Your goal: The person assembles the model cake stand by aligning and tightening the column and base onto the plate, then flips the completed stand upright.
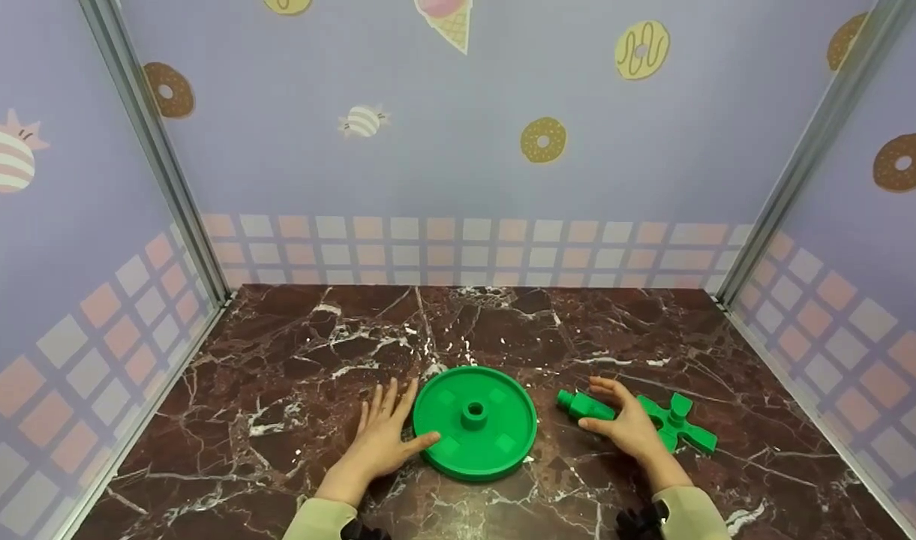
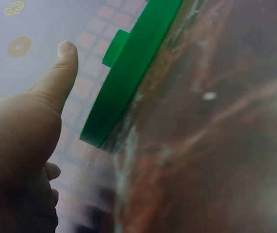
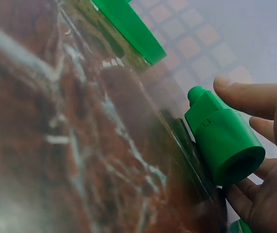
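From where I stand, a big dark table (image 1: 292, 360) stretches out under and past both hands. The left hand (image 1: 382, 439) has the round green plate (image 1: 503, 416) on its right, just beside it, and the right hand is farther from the plate. The left hand's fingers are spread wide, with nothing held, and its thumb reaches out over the plate's near edge; I can't tell if it touches. The right hand (image 1: 630, 427) is loosely spread, thumb on the near side and fingers on the far side. Just to its right, partly hidden by it, lies a green cross (image 1: 675, 430). The smallest piece, a green peg (image 1: 581, 405), is between that thumb and those fingers, so the right hand is much nearer to it than the left. I can't tell if the skin touches it. I think the way the peg lies matters most: it is on its side, its long line running from the right palm out to the left. The fat end, with a round hole, faces back to the palm, and the thin tip points away from the hand, toward the plate's side.
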`<state>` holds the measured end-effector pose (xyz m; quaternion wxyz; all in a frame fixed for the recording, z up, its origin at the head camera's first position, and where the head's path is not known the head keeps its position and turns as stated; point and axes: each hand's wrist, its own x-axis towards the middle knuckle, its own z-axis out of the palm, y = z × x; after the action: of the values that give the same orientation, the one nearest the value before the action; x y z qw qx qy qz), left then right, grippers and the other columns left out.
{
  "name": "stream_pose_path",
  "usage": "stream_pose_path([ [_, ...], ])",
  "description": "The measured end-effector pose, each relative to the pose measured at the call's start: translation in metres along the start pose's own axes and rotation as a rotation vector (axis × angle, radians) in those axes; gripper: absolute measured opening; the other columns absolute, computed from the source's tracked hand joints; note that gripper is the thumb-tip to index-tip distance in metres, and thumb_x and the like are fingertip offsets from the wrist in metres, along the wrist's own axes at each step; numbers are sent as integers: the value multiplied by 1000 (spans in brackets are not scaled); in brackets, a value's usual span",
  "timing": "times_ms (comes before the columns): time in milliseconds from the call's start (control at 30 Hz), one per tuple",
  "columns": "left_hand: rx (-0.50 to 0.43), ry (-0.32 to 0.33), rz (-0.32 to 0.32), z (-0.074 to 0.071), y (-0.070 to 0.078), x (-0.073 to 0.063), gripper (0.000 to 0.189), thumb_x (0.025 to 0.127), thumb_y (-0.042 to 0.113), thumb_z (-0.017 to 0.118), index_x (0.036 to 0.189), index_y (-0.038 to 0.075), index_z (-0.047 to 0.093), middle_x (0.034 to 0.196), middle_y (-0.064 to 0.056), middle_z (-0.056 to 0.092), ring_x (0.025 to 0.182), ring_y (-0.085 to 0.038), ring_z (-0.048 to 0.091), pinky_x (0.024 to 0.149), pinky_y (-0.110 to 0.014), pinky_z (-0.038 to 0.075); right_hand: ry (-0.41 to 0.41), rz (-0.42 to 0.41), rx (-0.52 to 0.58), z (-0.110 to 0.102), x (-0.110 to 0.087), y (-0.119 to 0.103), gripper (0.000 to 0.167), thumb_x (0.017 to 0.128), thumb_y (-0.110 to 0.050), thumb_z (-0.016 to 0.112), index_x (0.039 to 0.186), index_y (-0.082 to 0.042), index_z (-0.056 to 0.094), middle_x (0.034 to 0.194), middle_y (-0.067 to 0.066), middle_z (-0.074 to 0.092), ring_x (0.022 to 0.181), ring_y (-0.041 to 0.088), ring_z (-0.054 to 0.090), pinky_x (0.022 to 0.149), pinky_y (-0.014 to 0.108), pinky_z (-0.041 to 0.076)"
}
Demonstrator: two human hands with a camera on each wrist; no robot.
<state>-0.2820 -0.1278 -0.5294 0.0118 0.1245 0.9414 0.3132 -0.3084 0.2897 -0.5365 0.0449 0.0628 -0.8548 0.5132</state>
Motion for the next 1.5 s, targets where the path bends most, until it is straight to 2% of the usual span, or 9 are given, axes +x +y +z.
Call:
stream_pose_path([
  [267, -25, -49, -15, 5, -4, -3, 97, 90, 63, 69, 165, 19, 26, 171, -27, 9, 158, -52, -3, 126, -71, -5, 12, 3, -64, 2, -1, 2, 71, 81, -6, 87, 143, -1, 54, 140, 25, 61, 135, 47, 53, 112, 66, 43],
  [633, 1, -44, -9, 9, -6, -3, 98, 89, 66, 69, 164, 18, 30, 170, -28, 13, 158, -53, 1, 127, -70, -3, 15, 28, -143, 0, -3, 9, 63, 80, -8, 88, 135, -3, 59, 136, 22, 63, 132, 44, 55, 112, 65, 43],
  [833, -10, -39, -9, 9, -5, -5, 97, 89, 64, 70, 164, 18, 30, 170, -28, 14, 158, -53, 2, 127, -70, -3, 29, 42, -153, 0, -5, 8, 54, 82, -10, 87, 130, -4, 63, 132, 17, 66, 120, 35, 62, 102, 51, 51],
  [1000, -3, -29, -2, 8, -5, -5, 96, 89, 64, 70, 164, 17, 31, 170, -29, 15, 157, -54, 3, 127, -70, -2, 33, 37, -162, -1, -4, 6, 51, 83, -11, 85, 130, -6, 65, 131, 15, 67, 113, 28, 64, 95, 43, 52],
  [1267, 11, -17, 1, 10, -6, -4, 97, 88, 63, 71, 163, 16, 33, 169, -30, 17, 157, -54, 5, 126, -71, -1, 46, -6, -125, -5, -5, -3, 50, 85, -12, 84, 130, -6, 64, 132, 16, 66, 117, 31, 64, 98, 46, 53],
  [1500, 18, -11, -1, 12, -7, -3, 97, 88, 64, 71, 163, 16, 33, 169, -29, 18, 157, -54, 5, 126, -71, -1, 38, 17, 10, -5, -6, -14, 51, 84, -8, 85, 128, -2, 59, 122, 16, 65, 95, 13, 62, 78, 26, 55],
])
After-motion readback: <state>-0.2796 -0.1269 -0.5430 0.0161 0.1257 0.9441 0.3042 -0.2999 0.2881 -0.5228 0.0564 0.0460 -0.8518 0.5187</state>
